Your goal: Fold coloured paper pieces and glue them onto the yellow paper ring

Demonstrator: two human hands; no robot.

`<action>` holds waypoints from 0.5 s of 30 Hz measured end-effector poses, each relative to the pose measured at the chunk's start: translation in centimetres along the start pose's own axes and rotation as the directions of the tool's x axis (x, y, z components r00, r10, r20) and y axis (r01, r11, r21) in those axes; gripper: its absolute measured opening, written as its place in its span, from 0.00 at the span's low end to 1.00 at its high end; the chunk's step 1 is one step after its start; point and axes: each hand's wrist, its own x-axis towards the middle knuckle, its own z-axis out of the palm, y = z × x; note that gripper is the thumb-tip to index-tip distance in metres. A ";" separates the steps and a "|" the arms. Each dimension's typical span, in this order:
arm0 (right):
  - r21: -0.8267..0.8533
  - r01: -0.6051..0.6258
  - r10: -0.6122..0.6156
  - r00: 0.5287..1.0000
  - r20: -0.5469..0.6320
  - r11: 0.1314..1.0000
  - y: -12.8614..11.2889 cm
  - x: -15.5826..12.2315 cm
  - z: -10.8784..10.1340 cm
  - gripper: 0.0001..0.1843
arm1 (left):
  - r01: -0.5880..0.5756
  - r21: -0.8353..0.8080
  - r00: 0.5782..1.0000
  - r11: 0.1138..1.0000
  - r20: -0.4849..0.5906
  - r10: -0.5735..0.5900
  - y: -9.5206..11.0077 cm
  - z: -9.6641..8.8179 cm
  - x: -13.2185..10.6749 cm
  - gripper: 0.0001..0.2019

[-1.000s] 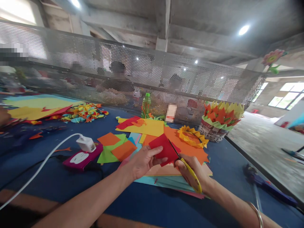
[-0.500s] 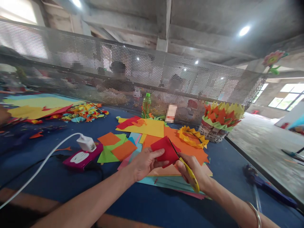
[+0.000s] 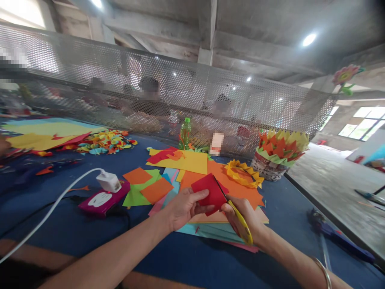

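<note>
My left hand grips a folded piece of red paper between thumb and fingers. In my right hand is a pair of scissors with yellow handles, the fingers wrapped round them. The dark blade lies along the right edge of the red paper, touching it. Below both hands are stacked sheets of orange paper and light blue paper. Left of my left hand, orange squares overlap a green sheet.
A purple power strip with a white charger and cable sits left. Nearby are paper scraps, a green bottle, a yellow paper ring, a basket and a blue glue gun. A perforated metal screen stands behind.
Hardly anything differs. My hands, the red paper and the scissors keep nearly the same place, with the blade still along the paper's edge. A blurred figure now shows at the far left.
</note>
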 end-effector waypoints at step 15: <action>0.024 0.001 -0.002 0.998 0.060 1.000 0.1 0.1 0.0 0.27 | 0.003 0.029 1.000 1.000 -0.007 -0.003 0.1 -0.2 0.0 0.11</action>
